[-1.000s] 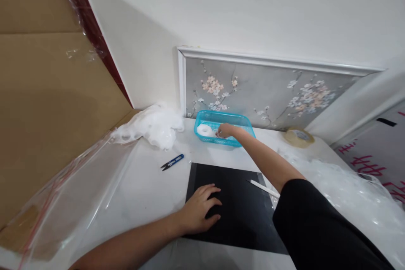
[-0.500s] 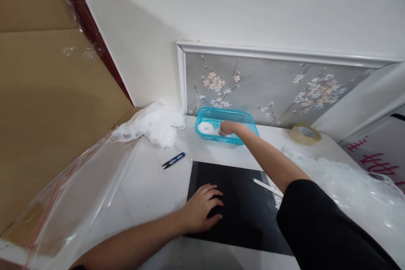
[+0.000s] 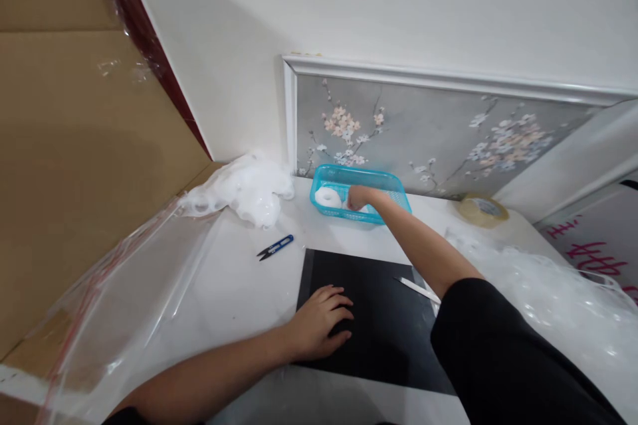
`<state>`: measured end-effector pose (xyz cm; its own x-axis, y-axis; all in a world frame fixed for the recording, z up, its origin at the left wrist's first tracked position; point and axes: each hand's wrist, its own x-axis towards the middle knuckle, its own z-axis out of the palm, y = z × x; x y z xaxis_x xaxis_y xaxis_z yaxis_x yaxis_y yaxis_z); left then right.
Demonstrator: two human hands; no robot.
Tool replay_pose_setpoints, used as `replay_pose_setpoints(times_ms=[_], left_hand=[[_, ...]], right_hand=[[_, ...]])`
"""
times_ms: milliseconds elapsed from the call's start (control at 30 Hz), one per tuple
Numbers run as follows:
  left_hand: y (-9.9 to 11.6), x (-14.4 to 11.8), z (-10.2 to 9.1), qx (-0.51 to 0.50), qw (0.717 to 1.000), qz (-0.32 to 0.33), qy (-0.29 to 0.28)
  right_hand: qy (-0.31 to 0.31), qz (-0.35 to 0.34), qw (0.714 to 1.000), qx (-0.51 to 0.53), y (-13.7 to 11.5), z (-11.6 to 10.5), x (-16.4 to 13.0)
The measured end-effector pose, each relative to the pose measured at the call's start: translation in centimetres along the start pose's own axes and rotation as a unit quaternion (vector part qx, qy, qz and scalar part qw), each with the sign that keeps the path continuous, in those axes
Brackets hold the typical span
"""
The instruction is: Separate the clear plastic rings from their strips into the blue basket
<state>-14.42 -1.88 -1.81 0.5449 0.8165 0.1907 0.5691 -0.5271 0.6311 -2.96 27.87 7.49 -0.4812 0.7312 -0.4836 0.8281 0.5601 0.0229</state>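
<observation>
The right hand [image 3: 357, 197] is reached forward into the blue basket [image 3: 393, 180], its fingers curled downward among the contents; whether they are closed on anything cannot be told, since the knuckles hide the fingertips. Just left of that hand, inside the same basket, lies a white tape roll [image 3: 327, 197], close beside the hand but not visibly gripped by it. The basket stands at the far edge of the white table [image 3: 234, 285], against a framed floral picture [image 3: 428, 136] that leans on the wall. The right forearm runs back from the basket over the far right corner of a black sheet [image 3: 383, 319], ending in a black sleeve [image 3: 503, 358]. A thin white strip [image 3: 417, 290] lies on the sheet's right edge, partly passing under that arm. The left hand [image 3: 321, 331] rests palm down on the near left part of the black sheet, fingers spread and flat, holding nothing and pressing on the sheet. Left of the sheet, on bare table, lie blue thread snips [image 3: 275, 247], apart from both hands. Beyond them sits a heap of white plastic film [image 3: 246, 189], near the basket's left side. A clear plastic bag [image 3: 129, 299] covers the table's left portion, lapping onto brown cardboard [image 3: 74, 146]. A roll of brown packing tape [image 3: 482, 210] lies flat right of the basket, and crumpled bubble wrap [image 3: 553, 305] fills the table's right side.
</observation>
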Motion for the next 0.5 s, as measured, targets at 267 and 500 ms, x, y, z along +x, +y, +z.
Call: replay_pose_setpoints(times_ms=[267,500], left_hand=[[-0.1,0.0,0.2,0.002,1.0,0.006,-0.005],[-0.4,0.9,-2.0,-0.013,0.999,0.007,0.052]], right_hand=[[0.028,0.036,0.999,0.0,0.1,1.6,0.2],[0.045,-0.011,0.998,0.041,0.4,1.9,-1.3]])
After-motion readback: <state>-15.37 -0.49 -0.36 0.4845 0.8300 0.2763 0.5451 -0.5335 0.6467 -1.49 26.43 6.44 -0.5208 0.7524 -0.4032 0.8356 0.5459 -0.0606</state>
